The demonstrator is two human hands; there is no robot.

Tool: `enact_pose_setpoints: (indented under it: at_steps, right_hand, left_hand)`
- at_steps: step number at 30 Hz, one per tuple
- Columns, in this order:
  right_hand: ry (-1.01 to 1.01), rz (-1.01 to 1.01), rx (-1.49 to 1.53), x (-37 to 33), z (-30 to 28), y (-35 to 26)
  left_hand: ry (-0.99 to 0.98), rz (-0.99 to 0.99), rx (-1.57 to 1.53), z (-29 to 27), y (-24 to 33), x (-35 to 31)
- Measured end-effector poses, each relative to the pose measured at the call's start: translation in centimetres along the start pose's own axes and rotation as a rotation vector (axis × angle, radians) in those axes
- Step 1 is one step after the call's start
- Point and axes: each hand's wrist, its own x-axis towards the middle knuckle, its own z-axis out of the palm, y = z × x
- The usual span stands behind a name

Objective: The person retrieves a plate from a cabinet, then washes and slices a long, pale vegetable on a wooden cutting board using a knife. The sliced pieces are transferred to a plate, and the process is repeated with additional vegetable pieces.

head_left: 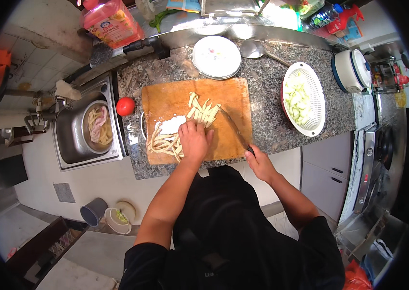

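A wooden cutting board lies on the counter in front of me. My left hand presses down on it with fingers bent together, holding pale yellow strips of food. Cut pieces of the same food spread beyond my fingertips, and longer uncut strips lie to the left of the hand. In my right hand is the handle of a kitchen knife. Its blade slants up and left over the board, the tip beside the cut pieces. A white patch, unclear in kind, shows next to my left hand.
A tomato sits between board and sink, which holds a metal bowl of food. Stacked white plates and a ladle lie behind the board. To the right stand a white colander of pale green slices and a rice cooker.
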Motion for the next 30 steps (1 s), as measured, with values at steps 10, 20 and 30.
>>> enact_pose_setpoints:
  at_steps: [10, 20, 30]
  right_hand:
    - [0.086, 0.050, 0.055, -2.2, -1.1, 1.7]
    - [0.104, 0.028, -0.095, -1.5, -1.3, 1.9]
    - [0.032, 0.071, -0.171, 0.2, -2.2, 1.7]
  left_hand:
    - [-0.115, -0.008, -0.021, 2.6, 3.4, 4.1]
    - [-0.191, 0.116, -0.103, 3.7, 4.7, 2.5]
    - [-0.143, 0.182, -0.097, 5.2, 4.4, 2.3]
